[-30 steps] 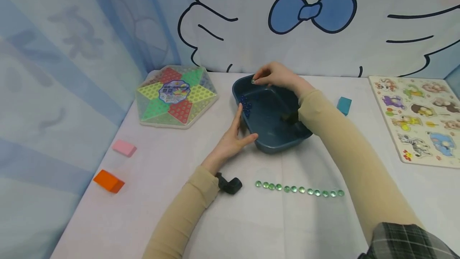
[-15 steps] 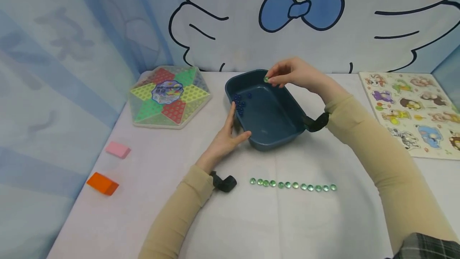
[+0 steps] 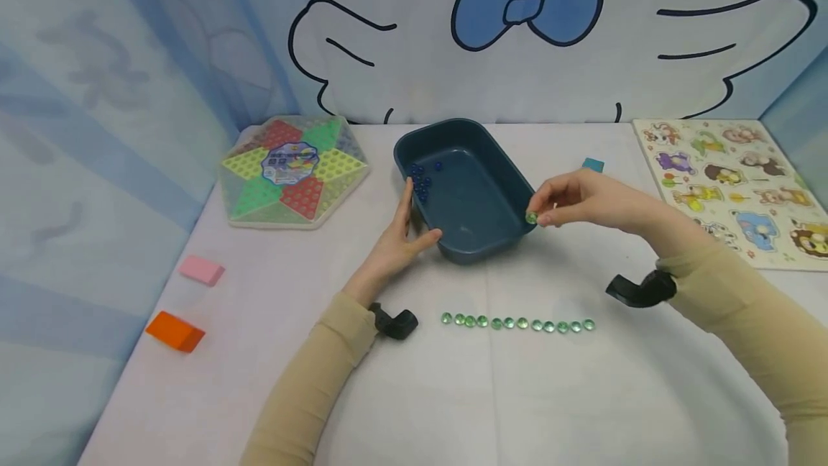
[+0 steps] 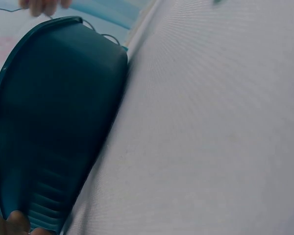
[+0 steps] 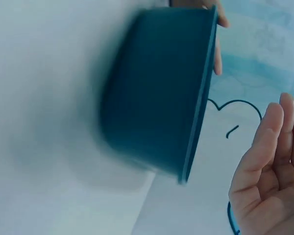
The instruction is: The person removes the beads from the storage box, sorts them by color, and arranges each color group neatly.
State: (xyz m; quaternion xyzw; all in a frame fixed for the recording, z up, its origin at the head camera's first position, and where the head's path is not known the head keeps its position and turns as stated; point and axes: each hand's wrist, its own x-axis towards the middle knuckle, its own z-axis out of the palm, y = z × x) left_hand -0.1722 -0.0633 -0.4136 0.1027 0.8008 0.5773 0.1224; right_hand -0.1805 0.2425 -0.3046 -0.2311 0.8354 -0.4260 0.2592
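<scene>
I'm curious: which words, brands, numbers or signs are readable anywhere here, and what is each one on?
No text is readable.
Blue-and-white label on the hexagonal, multicoloured game board: apparent lettering, too small and blurred to read.
Dark blue plastic tub: no writing visible.
Flat cream-coloured board with animal pictures: no legible writing.

Plain long beige sleeves (image 3: 310, 380) are worn with curved black wrist cameras (image 3: 396, 325).
</scene>
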